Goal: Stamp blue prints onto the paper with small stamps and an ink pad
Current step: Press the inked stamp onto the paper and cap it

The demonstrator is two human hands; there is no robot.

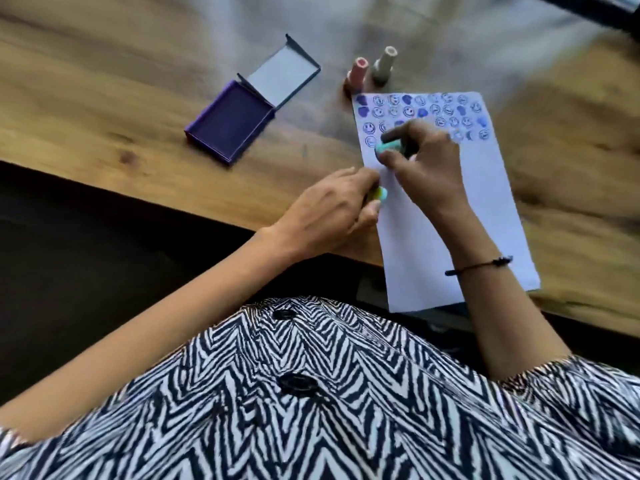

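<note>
The right hand (pixel 424 157) pinched a teal stamp (pixel 391 147) and a darker one in its grip over the paper's (pixel 446 209) fourth row, probably to swap quickly. The left hand (pixel 332 206), at seven o'clock, pinched a green stamp (pixel 482 192) while steadying the sheet. The open ink pad (pixel 230 121) lay at ten o'clock on the wooden table (pixel 104 98), with two spare stamps (pixel 372 71) upright at twelve.

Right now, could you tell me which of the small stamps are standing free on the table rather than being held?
The pink stamp and the grey stamp, upright beyond the paper; the others sit in the left hand and right hand.
</note>
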